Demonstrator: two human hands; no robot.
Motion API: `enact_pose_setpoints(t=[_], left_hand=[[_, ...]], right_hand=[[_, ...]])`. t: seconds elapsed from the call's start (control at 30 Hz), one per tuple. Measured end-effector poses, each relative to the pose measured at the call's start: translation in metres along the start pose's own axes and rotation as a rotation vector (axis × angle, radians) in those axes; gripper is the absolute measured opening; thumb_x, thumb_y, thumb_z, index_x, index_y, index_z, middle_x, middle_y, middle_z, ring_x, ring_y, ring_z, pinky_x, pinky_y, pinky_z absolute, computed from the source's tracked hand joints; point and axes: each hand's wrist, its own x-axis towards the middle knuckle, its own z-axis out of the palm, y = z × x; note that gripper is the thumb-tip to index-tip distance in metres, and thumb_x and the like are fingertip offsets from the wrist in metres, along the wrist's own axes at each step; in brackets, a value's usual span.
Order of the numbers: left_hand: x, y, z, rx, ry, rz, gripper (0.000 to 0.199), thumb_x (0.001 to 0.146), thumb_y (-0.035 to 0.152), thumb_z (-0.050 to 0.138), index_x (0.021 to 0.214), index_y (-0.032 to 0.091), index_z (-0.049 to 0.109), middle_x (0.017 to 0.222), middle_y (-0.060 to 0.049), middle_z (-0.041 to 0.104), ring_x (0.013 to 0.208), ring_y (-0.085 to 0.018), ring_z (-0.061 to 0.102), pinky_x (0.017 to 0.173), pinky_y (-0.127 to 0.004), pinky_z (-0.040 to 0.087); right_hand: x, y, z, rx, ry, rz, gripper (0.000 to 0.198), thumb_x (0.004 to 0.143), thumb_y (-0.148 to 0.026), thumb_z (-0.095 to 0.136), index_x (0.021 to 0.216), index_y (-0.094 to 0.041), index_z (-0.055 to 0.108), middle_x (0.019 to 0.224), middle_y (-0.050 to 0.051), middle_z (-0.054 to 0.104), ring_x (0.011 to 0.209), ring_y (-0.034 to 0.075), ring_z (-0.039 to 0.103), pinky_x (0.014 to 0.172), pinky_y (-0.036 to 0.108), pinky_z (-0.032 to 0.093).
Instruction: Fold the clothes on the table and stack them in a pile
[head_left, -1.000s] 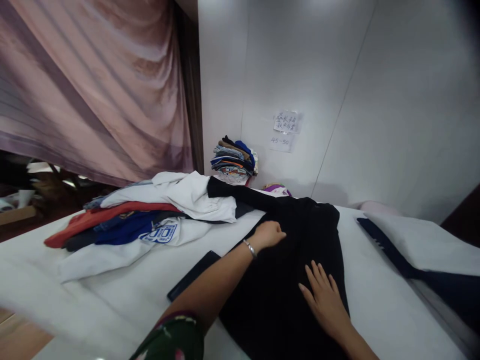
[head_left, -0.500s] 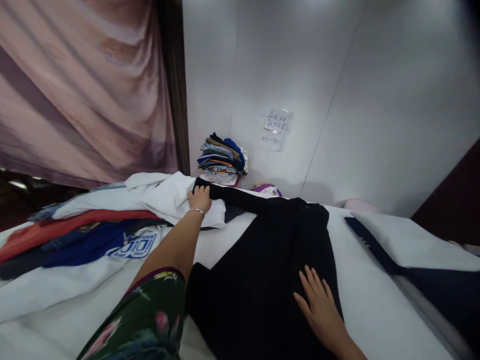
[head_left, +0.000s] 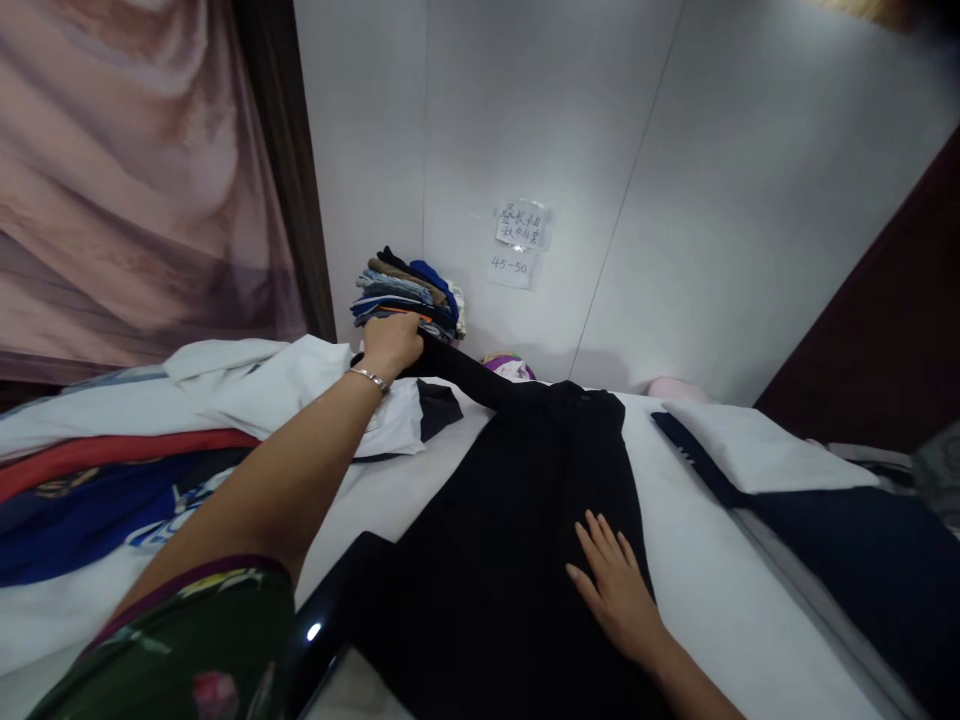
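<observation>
left hand, centre-left, grips a black cloth sleeve, apparently positioning it; the next move likely needs the spread right hand steady.

Looks dim and greyish, lit softly and fairly evenly. Shows a diffuse sheen on white wall panels, plus faint soft shadows low down near stack of folded clothes. Catches one hard glare spot on glossy black slab. Loses most fold detail in black long-sleeved garment. Renders handwritten paper sign readable but slightly soft, right hand fairly crisp, floral sleeve softer. Looks wide-angle, stretched toward edges. Darkens in upper right corner, with out-of-focus yellowish patch along top.
</observation>
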Motion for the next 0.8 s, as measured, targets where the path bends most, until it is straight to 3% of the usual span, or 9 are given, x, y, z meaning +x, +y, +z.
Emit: enact_pose_setpoints(t=[0.13,0.27,0.4,0.5,0.57,0.63,0.7,0.77,0.8], left_hand=[[-0.019,0.048,-0.04,-0.186,-0.037,0.079,0.031,0.075,0.024,0.053,0.102,0.017,0.067,0.102,-0.01,0.068,0.1,-0.03,0.061,0.084,-0.037,0.042],[-0.069,0.096,-0.055,-0.514,-0.256,0.307,0.028,0.075,0.023,0.055,0.099,0.019,0.067,0.097,-0.004,0.07,0.091,-0.021,0.062,0.081,-0.03,0.045],[-0.141,0.142,-0.035,-0.745,-0.471,0.494,0.035,0.075,0.021,0.057,0.109,0.02,0.066,0.11,-0.004,0.069,0.101,-0.021,0.061,0.09,-0.03,0.045],[-0.191,0.168,-0.008,-0.854,-0.606,0.57,0.039,0.076,0.021,0.057,0.115,0.019,0.064,0.114,-0.006,0.068,0.104,-0.021,0.061,0.093,-0.032,0.045],[-0.214,0.177,0.008,-0.971,-0.741,0.555,0.049,0.076,0.024,0.059,0.124,0.019,0.057,0.106,-0.005,0.069,0.091,-0.019,0.064,0.082,-0.03,0.049],[-0.225,0.176,0.021,-1.098,-0.829,0.51,0.047,0.078,0.028,0.059,0.124,0.019,0.057,0.098,-0.004,0.07,0.08,-0.017,0.064,0.073,-0.029,0.05],[-0.227,0.167,0.03,-1.159,-0.716,0.389,0.036,0.08,0.033,0.058,0.113,0.019,0.063,0.098,-0.005,0.069,0.083,-0.018,0.063,0.077,-0.03,0.05],[-0.226,0.153,0.039,-1.146,-0.499,0.177,0.032,0.082,0.037,0.058,0.108,0.02,0.064,0.109,-0.008,0.066,0.098,-0.02,0.06,0.089,-0.033,0.046],[-0.225,0.146,0.043,-1.144,-0.451,0.046,0.035,0.082,0.039,0.059,0.111,0.02,0.063,0.115,-0.009,0.064,0.103,-0.022,0.058,0.092,-0.034,0.044]], right_hand=[[0.003,0.002,0.0,0.065,-0.013,0.016,0.068,0.094,-0.059,0.03,0.148,-0.019,0.032,0.158,0.004,0.016,0.147,0.023,0.008,0.119,0.047,0.009],[0.009,0.007,-0.014,0.336,0.001,0.038,0.069,0.088,-0.062,0.042,0.142,-0.019,0.045,0.156,0.006,0.025,0.146,0.025,0.014,0.118,0.048,0.013],[0.019,0.0,-0.043,0.841,0.132,0.121,0.066,0.088,-0.064,0.041,0.14,-0.023,0.047,0.151,0.006,0.038,0.141,0.026,0.031,0.113,0.045,0.03],[0.026,-0.013,-0.059,1.267,0.028,0.18,0.066,0.091,-0.064,0.03,0.14,-0.022,0.045,0.138,0.01,0.055,0.122,0.028,0.055,0.098,0.044,0.047],[0.029,-0.02,-0.061,1.494,-0.119,0.27,0.067,0.091,-0.064,0.03,0.133,-0.017,0.051,0.124,0.013,0.064,0.107,0.028,0.064,0.086,0.041,0.052],[0.029,-0.023,-0.058,1.666,-0.169,0.376,0.057,0.088,-0.058,0.046,0.124,-0.016,0.057,0.108,0.012,0.071,0.096,0.026,0.068,0.081,0.037,0.053],[0.028,-0.022,-0.054,1.817,-0.115,0.412,0.045,0.079,-0.04,0.065,0.118,-0.019,0.06,0.098,0.007,0.073,0.089,0.023,0.069,0.078,0.034,0.053],[0.025,-0.022,-0.051,1.924,-0.072,0.41,0.046,0.071,-0.024,0.073,0.115,-0.022,0.06,0.092,0.003,0.073,0.085,0.021,0.069,0.075,0.031,0.052],[0.024,-0.022,-0.05,1.962,-0.073,0.414,0.046,0.069,-0.021,0.074,0.113,-0.023,0.061,0.09,0.001,0.073,0.084,0.021,0.069,0.074,0.031,0.052]])
